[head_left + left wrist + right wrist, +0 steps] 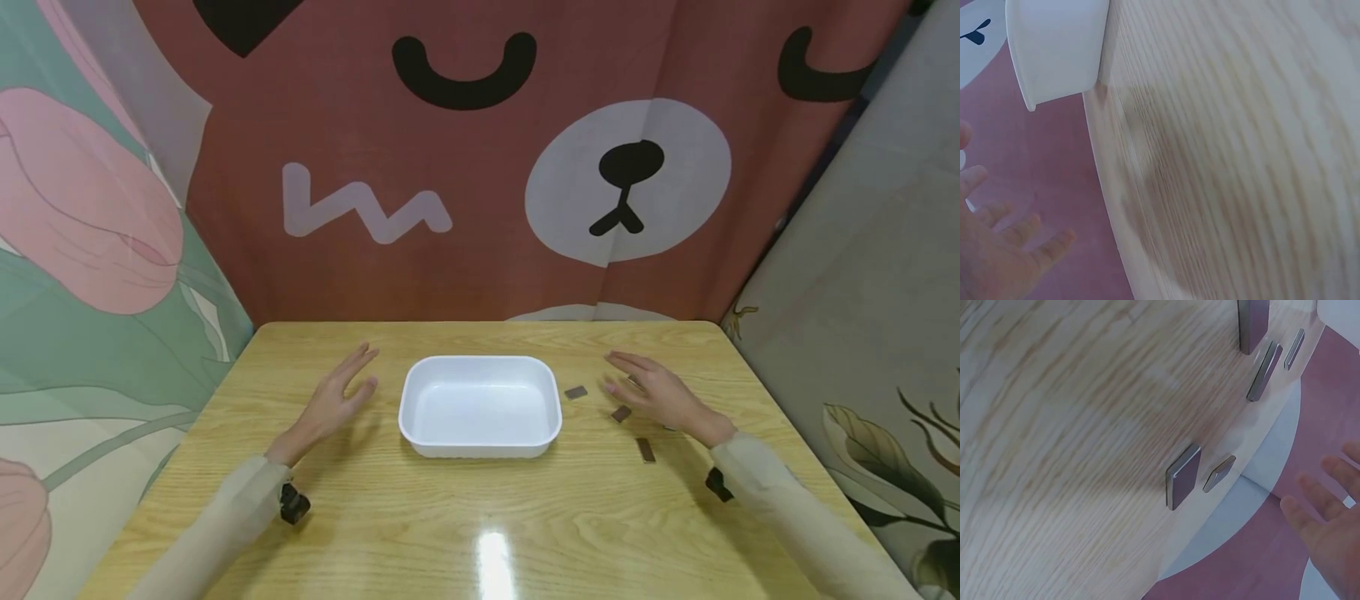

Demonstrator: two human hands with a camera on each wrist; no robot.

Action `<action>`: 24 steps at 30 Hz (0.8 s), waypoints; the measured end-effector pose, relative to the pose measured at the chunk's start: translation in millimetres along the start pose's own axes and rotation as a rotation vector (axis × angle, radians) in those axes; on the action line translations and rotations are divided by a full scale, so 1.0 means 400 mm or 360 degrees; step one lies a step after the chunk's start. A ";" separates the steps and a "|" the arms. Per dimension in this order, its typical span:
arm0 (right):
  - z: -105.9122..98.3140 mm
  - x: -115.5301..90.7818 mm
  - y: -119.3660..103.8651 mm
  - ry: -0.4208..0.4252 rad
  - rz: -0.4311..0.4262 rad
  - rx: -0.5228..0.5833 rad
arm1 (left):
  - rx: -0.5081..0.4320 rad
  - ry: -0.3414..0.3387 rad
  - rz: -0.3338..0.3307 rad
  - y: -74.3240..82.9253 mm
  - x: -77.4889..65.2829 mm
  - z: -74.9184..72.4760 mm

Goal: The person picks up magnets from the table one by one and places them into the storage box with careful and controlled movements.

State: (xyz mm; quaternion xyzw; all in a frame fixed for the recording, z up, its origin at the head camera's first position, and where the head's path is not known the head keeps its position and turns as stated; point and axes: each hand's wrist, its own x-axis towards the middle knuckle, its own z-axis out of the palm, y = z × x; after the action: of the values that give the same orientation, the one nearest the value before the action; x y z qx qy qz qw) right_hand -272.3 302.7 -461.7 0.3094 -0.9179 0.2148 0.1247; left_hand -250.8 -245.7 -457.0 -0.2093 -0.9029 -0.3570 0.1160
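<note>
A white rectangular tray (480,450) with rounded corners sits in the middle of the table. To its left my left hand (330,406) hovers with fingers straight and thumb apart, holding nothing; its fingers (1019,231) also show in the left wrist view. Over the right side my right hand (663,396) is held out, fingers extended and nothing in it. Several small flat dark rectangular pieces lie beneath and around it: one piece (576,392) beside the tray, another piece (621,413) under the fingertips, and a third piece (646,450) nearer the front. In the right wrist view one piece (1184,477) shows a shiny metallic edge.
The wooden table (420,533) has its back edge against a curtain (480,283) printed with a bear. Patterned cloths hang at the left (90,350) and right. A small black device (294,503) is worn at each wrist.
</note>
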 end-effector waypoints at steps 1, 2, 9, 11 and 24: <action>0.002 0.001 -0.002 -0.0001 -0.0009 0.0003 | -0.0002 0.0001 0.0000 0.001 0.000 0.001; 0.003 0.002 -0.004 -0.0002 -0.0017 0.0005 | 0.0001 -0.0002 -0.0001 0.001 0.000 0.002; 0.016 0.008 -0.010 -0.0027 -0.0035 -0.0007 | -0.0028 -0.0006 0.0015 0.004 -0.001 0.012; 0.020 0.010 -0.010 -0.0022 -0.0042 -0.0013 | -0.0036 -0.0019 0.0018 0.002 -0.002 0.015; 0.039 0.025 -0.021 -0.0091 -0.0110 -0.0079 | -0.0005 -0.0046 0.0024 0.007 -0.006 0.022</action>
State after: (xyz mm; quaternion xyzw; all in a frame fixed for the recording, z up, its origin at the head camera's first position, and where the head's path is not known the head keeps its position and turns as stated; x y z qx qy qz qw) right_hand -276.1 284.2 -469.0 0.3439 -0.9149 0.1786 0.1135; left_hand -247.9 -238.6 -462.7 -0.2214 -0.9023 -0.3545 0.1053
